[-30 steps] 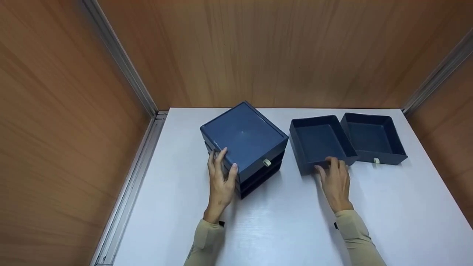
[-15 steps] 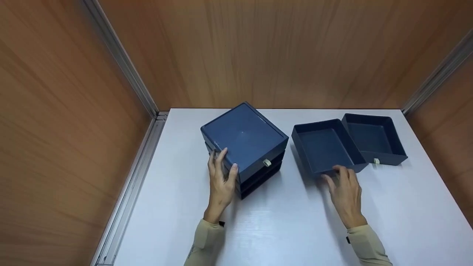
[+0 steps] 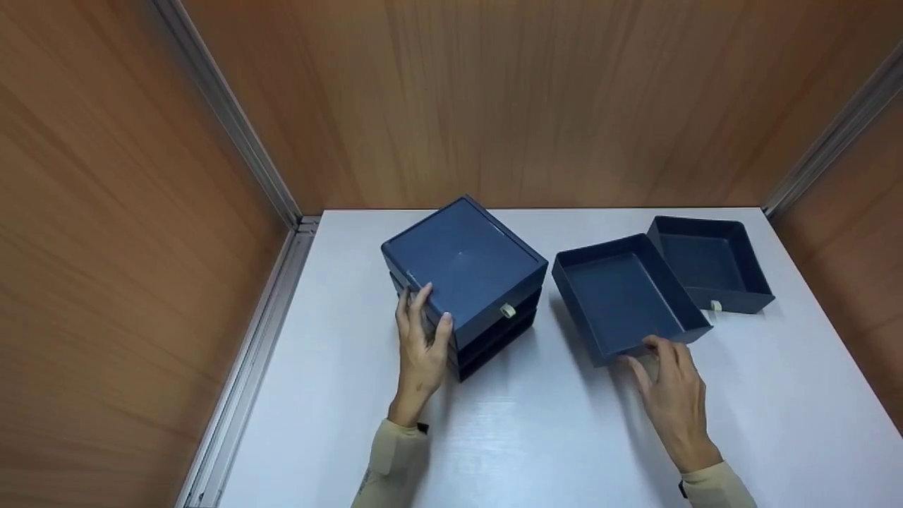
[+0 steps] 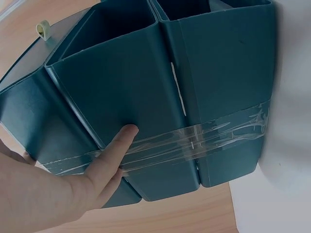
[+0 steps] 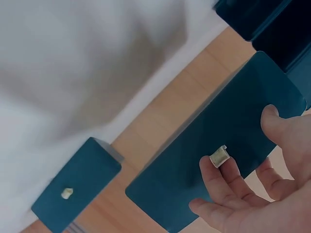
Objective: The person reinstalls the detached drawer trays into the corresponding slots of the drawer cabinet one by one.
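A dark blue desktop drawer unit (image 3: pixel 462 261) stands turned cornerwise, its upper drawer in place above open slots. Along its near left side rests my left hand (image 3: pixel 423 360), fingers extended, thumb at the front corner. Clear tape (image 4: pixel 194 141) bands that side in the left wrist view. My right hand (image 3: pixel 674 402) holds a loose blue drawer (image 3: pixel 621 293) by its front wall, right of the unit. Up close in the right wrist view, fingertips meet the drawer's pale pull tab (image 5: pixel 219 156), while the thumb presses its front face. Inside, the drawer is bare.
Behind the held drawer, to the right, a second loose drawer (image 3: pixel 709 261) sits on the white table (image 3: pixel 522 444), its pale tab facing me. Wood-grain panels (image 3: pixel 529 106) enclose the back and sides. A metal rail (image 3: pixel 243 395) runs along the left edge.
My right hand has drawn the loose drawer toward me and slightly right, swinging its front end; it now overlaps less of the one behind. The left hand and the unit have stayed put.
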